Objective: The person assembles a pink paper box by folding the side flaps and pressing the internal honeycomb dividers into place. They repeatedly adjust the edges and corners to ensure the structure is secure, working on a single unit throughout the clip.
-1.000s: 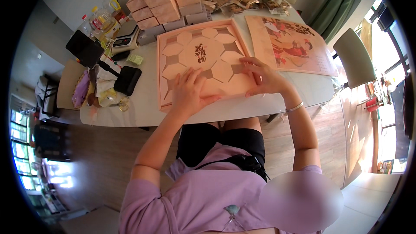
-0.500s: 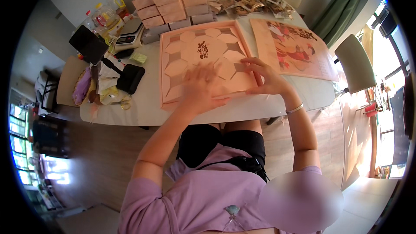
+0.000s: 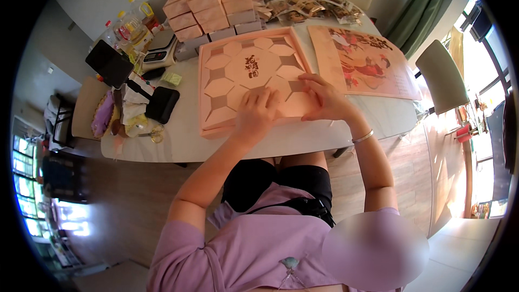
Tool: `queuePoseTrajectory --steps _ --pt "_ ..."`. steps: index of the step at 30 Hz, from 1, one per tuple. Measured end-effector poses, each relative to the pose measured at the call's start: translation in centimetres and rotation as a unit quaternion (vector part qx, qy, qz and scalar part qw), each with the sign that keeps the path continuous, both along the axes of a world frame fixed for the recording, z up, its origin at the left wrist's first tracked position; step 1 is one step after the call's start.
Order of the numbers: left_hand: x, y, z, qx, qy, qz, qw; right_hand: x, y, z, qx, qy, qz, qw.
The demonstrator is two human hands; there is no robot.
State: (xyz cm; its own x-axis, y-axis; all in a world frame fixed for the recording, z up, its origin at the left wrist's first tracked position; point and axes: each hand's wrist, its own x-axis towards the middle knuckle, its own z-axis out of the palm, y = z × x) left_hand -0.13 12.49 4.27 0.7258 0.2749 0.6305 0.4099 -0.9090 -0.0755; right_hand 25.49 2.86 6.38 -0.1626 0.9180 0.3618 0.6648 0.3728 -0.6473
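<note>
On table (image 3: 185, 89) | pink box (image 3: 202, 89), octagon-patterned insert (image 3: 258, 79) | right hand (image 3: 331, 103) holds box; left hand (image 3: 256, 114): grip unclear

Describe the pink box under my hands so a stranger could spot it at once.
Start at the white table, at its near edge. A shallow pink box lies flat there, the left hand over its near part, the right hand at its right side. Unlike the small boxes stacked behind it, it is broad, with octagonal panels around dark lettering.
</note>
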Motion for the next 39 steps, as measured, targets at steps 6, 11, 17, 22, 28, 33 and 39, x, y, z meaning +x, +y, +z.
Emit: queuePoseTrajectory --steps 6,11,17,22,28,33,39 --pt "-0.4 -0.9 2.8 -0.091 -0.023 -0.056 0.994 -0.1 -0.1 1.0 -0.061 0.030 -0.005 0.998" --pt "0.3 -0.6 2.1 -0.169 -0.026 -0.043 0.984 1.0 0.4 0.3 -0.021 -0.003 0.022 1.000" --pt "0.8 -0.5 1.1 -0.140 -0.047 -0.033 0.989 0.4 0.6 0.7 -0.059 -0.026 -0.007 0.998" --pt "0.5 0.6 0.9 -0.112 -0.005 -0.063 0.992 0.0 -0.1 0.8 -0.048 -0.074 -0.018 0.996" --pt "-0.7 -2.2 0.5 -0.143 0.044 -0.093 0.984 -1.9 -3.3 1.3 -0.060 -0.159 -0.013 0.985" --pt "-1.4 -3.9 1.0 -0.141 -0.006 -0.130 0.981 -3.2 -5.5 2.1 -0.071 -0.167 -0.020 0.983" --pt "-1.6 -4.0 2.1 -0.173 -0.007 -0.157 0.972 -4.6 -5.5 1.4 0.035 -0.228 -0.043 0.972"
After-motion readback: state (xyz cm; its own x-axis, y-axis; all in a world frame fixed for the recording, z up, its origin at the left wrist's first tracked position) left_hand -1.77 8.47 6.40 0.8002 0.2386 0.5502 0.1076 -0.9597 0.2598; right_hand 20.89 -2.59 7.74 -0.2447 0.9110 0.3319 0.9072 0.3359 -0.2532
